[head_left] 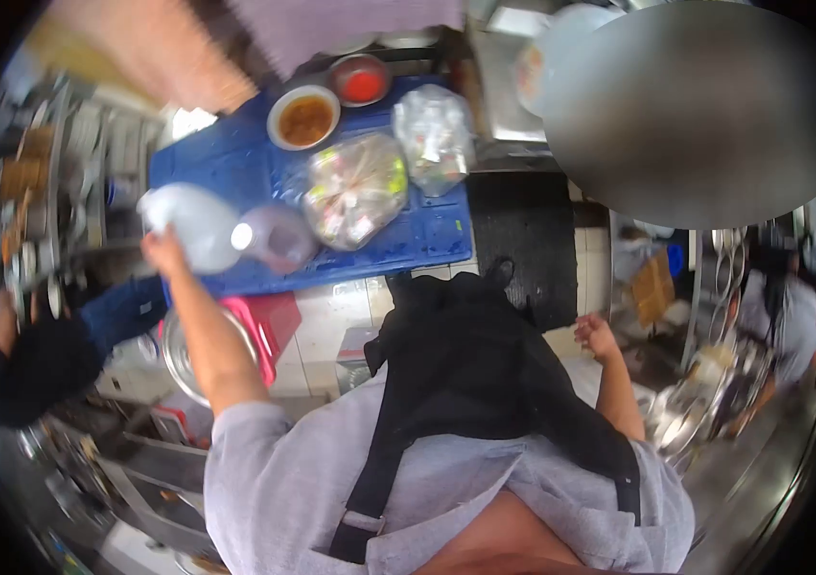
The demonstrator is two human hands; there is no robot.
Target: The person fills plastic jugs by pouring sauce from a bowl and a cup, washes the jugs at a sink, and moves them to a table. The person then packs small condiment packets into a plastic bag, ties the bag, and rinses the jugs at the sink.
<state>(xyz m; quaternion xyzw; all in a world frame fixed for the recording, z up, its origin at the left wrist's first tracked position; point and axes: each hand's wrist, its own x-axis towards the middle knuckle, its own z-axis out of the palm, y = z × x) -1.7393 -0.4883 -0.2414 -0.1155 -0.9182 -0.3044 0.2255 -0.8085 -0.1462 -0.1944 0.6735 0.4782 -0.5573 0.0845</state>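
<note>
My left hand (164,251) is wrapped round the side of a whitish translucent plastic jug (202,230), at the left end of a blue table (235,158). Motion blurs the jug, and whether it touches the tabletop is unclear. Just right of it lies a second translucent jug (281,238) with a white cap and a purplish-brown tint. Farther right on the table are a knotted clear bag (355,192) of small coloured items and another clear plastic bag (434,139). My right hand (597,335) hangs out to the right with fingers curled in and nothing visible in them.
Toward the table's far edge sit a bowl of brown food (303,118) and a metal bowl with red contents (361,80). A pink container (279,326) stands below the table. Co-workers (39,369) are at both sides. A large blurred grey round shape (705,115) covers the upper right.
</note>
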